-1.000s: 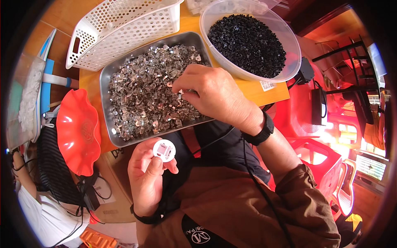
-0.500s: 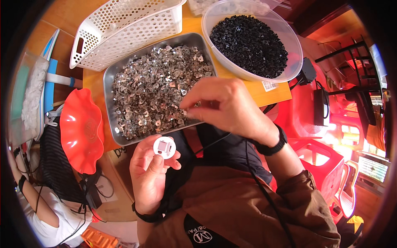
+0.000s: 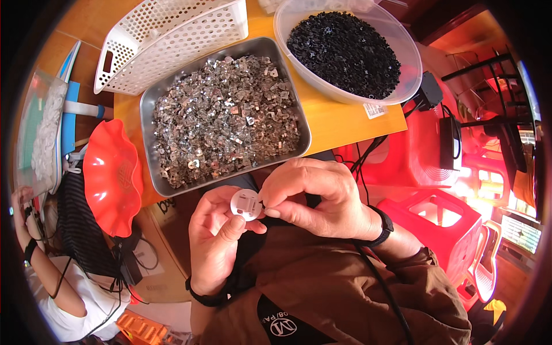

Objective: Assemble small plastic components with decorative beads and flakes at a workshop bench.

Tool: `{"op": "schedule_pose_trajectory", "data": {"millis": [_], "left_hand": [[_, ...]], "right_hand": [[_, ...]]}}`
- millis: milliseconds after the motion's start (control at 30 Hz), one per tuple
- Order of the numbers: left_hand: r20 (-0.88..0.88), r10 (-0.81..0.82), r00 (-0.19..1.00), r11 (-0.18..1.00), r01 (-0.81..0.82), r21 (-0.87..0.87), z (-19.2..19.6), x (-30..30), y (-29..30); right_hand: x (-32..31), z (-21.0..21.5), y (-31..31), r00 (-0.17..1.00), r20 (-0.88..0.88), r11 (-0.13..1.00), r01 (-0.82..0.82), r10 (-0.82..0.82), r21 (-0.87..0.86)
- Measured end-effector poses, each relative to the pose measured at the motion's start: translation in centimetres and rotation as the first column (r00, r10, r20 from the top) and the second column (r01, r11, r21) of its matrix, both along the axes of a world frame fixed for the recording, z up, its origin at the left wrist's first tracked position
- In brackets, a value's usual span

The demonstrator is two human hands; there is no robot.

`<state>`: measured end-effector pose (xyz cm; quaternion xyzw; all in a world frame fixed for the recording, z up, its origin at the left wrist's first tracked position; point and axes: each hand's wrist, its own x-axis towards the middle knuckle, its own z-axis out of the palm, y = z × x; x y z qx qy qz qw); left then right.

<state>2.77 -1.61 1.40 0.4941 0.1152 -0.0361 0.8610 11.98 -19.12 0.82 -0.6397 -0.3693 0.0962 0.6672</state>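
Note:
Between the thumb and fingers of my left hand (image 3: 215, 238) is a round white plastic disc (image 3: 245, 205) with a raised square frame and slots on its face. Close against the disc's right edge, my right hand (image 3: 322, 198) pinches thumb and forefinger together; a tiny dark bit shows at the tips, too small to name. Just beyond both hands lies a metal tray (image 3: 305, 146) heaped with small shiny metal pieces (image 3: 224, 115).
A clear plastic tub (image 3: 411, 63) of small black parts (image 3: 345, 54) stands at the far right of the table. Behind the tray is a white perforated basket (image 3: 184, 49). A red wavy-edged dish (image 3: 112, 178) is at left, red stools (image 3: 431, 215) at right. Another person's arm (image 3: 54, 282) shows lower left.
My right hand has come back from over the metal tray to the disc. The disc has shifted slightly right in my left hand's grip. The view has moved slightly.

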Motion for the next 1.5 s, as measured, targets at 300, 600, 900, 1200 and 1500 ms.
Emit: {"op": "schedule_pose_trajectory", "data": {"millis": [300, 600, 900, 1200, 1500], "left_hand": [[0.009, -0.082, 0.997, 0.997, 0.082, 0.003, 0.2, -0.7, -0.1], [0.001, -0.172, 0.985, 0.985, 0.172, 0.000, 0.4, -1.0, 0.0], [0.004, -0.198, 0.980, 0.980, 0.198, 0.008, 0.1, -1.1, 0.2], [-0.045, -0.254, 0.966, 0.967, 0.254, -0.010, -0.2, -1.2, 0.3], [-0.122, -0.269, 0.955, 0.963, 0.263, -0.063, -0.4, -1.2, -0.1]], "right_hand": [[-1.3, 0.1, -0.5, 0.990, 0.039, 0.983, 0.127, -0.133, 0.136], [-1.2, 0.2, -0.6, 0.995, 0.085, 0.996, 0.035, -0.043, 0.084], [-0.6, 0.0, -1.2, 0.986, -0.130, 0.992, -0.098, 0.107, 0.074], [-1.5, 0.8, -0.2, 0.985, 0.174, 0.995, 0.012, 0.006, -0.102], [-2.1, 0.4, 0.5, 0.998, -0.015, 0.994, 0.059, -0.060, -0.096]]}}
